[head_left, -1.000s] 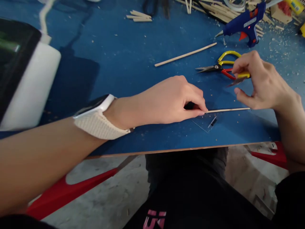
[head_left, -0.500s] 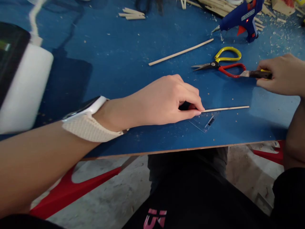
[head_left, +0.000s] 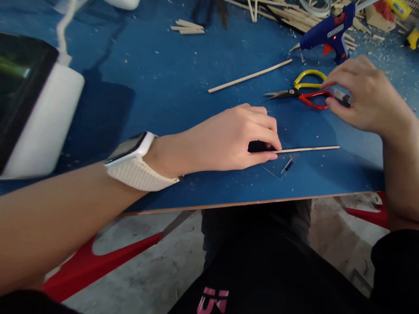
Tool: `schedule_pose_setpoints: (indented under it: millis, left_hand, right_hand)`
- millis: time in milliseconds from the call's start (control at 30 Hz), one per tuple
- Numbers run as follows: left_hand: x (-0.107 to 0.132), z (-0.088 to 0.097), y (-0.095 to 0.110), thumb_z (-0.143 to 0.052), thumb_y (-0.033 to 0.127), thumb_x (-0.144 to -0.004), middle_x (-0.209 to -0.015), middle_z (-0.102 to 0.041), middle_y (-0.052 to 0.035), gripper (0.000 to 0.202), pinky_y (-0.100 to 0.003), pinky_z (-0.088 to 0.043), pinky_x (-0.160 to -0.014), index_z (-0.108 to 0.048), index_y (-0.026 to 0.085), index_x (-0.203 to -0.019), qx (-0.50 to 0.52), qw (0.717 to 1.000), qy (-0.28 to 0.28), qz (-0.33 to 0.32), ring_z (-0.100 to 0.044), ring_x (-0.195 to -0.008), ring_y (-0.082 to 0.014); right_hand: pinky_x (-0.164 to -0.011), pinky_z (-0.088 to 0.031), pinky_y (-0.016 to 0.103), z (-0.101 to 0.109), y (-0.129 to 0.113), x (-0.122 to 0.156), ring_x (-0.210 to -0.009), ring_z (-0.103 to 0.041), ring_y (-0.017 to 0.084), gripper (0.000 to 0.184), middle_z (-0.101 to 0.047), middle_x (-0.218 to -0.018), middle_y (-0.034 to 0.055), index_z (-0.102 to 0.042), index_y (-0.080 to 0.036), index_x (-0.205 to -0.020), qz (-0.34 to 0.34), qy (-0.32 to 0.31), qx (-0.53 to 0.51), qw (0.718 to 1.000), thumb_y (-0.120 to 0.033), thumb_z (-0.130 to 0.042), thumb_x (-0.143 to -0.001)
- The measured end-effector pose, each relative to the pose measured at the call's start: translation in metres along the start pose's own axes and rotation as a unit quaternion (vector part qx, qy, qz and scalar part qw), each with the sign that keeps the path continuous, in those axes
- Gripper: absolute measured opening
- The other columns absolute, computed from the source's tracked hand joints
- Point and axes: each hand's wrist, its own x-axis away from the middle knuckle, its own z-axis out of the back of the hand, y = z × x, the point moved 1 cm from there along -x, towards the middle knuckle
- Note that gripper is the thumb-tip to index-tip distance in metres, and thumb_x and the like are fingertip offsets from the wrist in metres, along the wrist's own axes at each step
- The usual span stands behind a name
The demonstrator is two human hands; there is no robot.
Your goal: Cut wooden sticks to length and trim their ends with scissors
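Blue worktop [head_left: 163, 96]: left hand [head_left: 240, 137] grip pinched on near stick [head_left: 309, 149]; best held flat, steady. Right hand [head_left: 369, 98] half-spread by scissors [head_left: 293, 92]; cannot tell its hold.

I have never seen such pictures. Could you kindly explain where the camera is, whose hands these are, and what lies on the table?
There is no robot: these are one person's bare hands, seen by a camera worn on the head, looking forward and down. The left hand pinches a thin wooden stick on the blue table. The right hand, thumb and fingers parted, is beside the scissors; a small tool is partly hidden behind it, and contact is unclear. Farther away are another stick, a blue glue gun and a pile of sticks.
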Motion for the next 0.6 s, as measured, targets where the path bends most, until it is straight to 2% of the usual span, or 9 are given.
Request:
schedule_pose_setpoints:
  millis: [100, 233, 400, 500, 600]
  left_hand:
    - [-0.001, -0.001, 0.001, -0.070, 0.024, -0.115, -0.110, -0.082, -0.0055, 0.021, -0.040, -0.056, -0.104, -0.089, 0.025, -0.106, 0.008, 1.000, 0.010, -0.005, -0.074, -0.104, -0.0268]
    - [-0.002, -0.009, 0.000, -0.069, 0.018, -0.116, -0.113, -0.079, -0.0078, 0.018, -0.045, -0.057, -0.102, -0.084, 0.022, -0.108, -0.028, 0.999, 0.027, -0.012, -0.072, -0.105, -0.0297]
    - [-0.004, -0.014, -0.004, -0.066, 0.015, -0.117, -0.124, -0.078, -0.0116, 0.014, -0.054, -0.057, -0.110, -0.077, 0.022, -0.113, -0.097, 0.992, 0.078, -0.001, -0.073, -0.122, -0.0375]
    - [-0.005, -0.008, -0.007, -0.060, 0.016, -0.118, -0.114, -0.078, -0.0078, 0.016, -0.050, -0.059, -0.108, -0.073, 0.025, -0.115, -0.084, 0.989, 0.123, 0.016, -0.076, -0.112, -0.0328]
    - [-0.007, -0.004, -0.007, -0.059, 0.016, -0.116, -0.105, -0.078, -0.0045, 0.014, -0.041, -0.062, -0.094, -0.070, 0.025, -0.115, -0.041, 0.981, 0.190, 0.025, -0.077, -0.094, -0.0256]
  right_hand:
    - [-0.128, -0.057, 0.062, -0.014, -0.003, -0.005, -0.145, -0.068, 0.040, 0.037, -0.079, -0.148, 0.0131, -0.076, -0.031, -0.145, 0.012, -0.024, -0.028, 0.999, -0.029, -0.060, -0.112]
    - [-0.124, -0.060, 0.066, -0.026, 0.004, -0.008, -0.138, -0.071, 0.041, 0.038, -0.080, -0.142, 0.0127, -0.076, -0.031, -0.150, 0.036, 0.002, -0.041, 0.999, -0.035, -0.058, -0.117]
    - [-0.118, -0.063, 0.066, -0.035, 0.004, -0.013, -0.132, -0.071, 0.041, 0.033, -0.077, -0.137, 0.0149, -0.076, -0.027, -0.145, 0.041, 0.022, -0.025, 0.999, -0.030, -0.060, -0.116]
    - [-0.122, -0.061, 0.067, -0.039, 0.002, -0.015, -0.137, -0.070, 0.041, 0.038, -0.073, -0.145, 0.0175, -0.071, -0.025, -0.150, 0.027, 0.058, -0.031, 0.997, -0.026, -0.067, -0.113]
    - [-0.125, -0.058, 0.070, -0.047, 0.005, -0.019, -0.143, -0.066, 0.043, 0.041, -0.072, -0.148, 0.0183, -0.069, -0.026, -0.155, 0.041, 0.071, -0.019, 0.996, -0.028, -0.064, -0.115]
